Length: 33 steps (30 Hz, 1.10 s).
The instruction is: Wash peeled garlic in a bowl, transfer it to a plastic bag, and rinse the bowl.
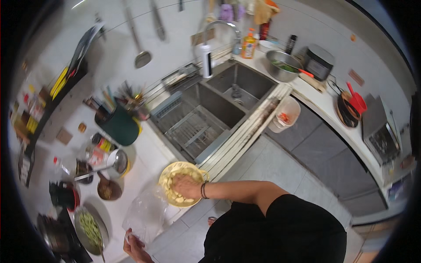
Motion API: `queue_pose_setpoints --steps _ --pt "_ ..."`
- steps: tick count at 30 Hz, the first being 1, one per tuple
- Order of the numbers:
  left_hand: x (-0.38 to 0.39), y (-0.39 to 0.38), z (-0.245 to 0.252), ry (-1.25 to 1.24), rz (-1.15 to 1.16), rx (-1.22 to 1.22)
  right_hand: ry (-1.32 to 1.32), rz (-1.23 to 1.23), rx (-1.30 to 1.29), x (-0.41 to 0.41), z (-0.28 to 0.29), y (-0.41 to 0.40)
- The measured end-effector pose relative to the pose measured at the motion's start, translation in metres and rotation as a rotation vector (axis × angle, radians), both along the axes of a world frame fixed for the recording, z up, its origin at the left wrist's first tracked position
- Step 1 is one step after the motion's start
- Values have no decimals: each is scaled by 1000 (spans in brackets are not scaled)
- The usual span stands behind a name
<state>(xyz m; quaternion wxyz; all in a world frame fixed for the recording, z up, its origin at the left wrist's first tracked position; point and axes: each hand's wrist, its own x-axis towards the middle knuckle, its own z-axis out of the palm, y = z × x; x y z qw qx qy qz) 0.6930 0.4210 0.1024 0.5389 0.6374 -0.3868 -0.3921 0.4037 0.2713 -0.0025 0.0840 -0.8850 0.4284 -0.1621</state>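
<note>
My right hand (186, 186), with dark bracelets at the wrist, reaches into a yellow plastic basket (163, 171) at the counter's front edge. It rests on pale yellow food slices (179, 199); its fingertips are blurred among them, so whether it grips any cannot be told. At the bottom, my left hand (134, 247) pinches the edge of a clear plastic bag (146, 210). The bag spreads over the counter towards the basket, its far end touching or overlapping the basket's left rim.
Beyond the basket is a double sink (227, 123) with a drying rack. To the left stand a brown pot (113, 190), a dish of shredded green vegetable (90, 228), jars and a green utensil holder (123, 126). A bin (289, 115) hangs by the right counter.
</note>
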Motion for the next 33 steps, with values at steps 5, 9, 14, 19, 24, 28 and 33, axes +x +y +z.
queue_pose_setpoints --steps 5,9,14,19,24,28,33 --pt "-60 -17 63 -62 72 -93 137 -7 83 -17 20 14" --pt "-68 -21 76 -12 135 -91 121 1 148 -8 6 14" --pt "-37 -4 67 -4 190 -33 -36 7 96 4 -5 18" --pt "19 -11 21 134 436 -140 -20 -19 122 -4 -26 -4" --pt "29 -5 32 140 309 -148 -23 -118 203 -4 14 1" --pt "30 9 40 121 245 -176 1 -148 465 8 32 -9" --pt "24 5 39 217 159 -156 -46 -179 324 -2 11 -14"
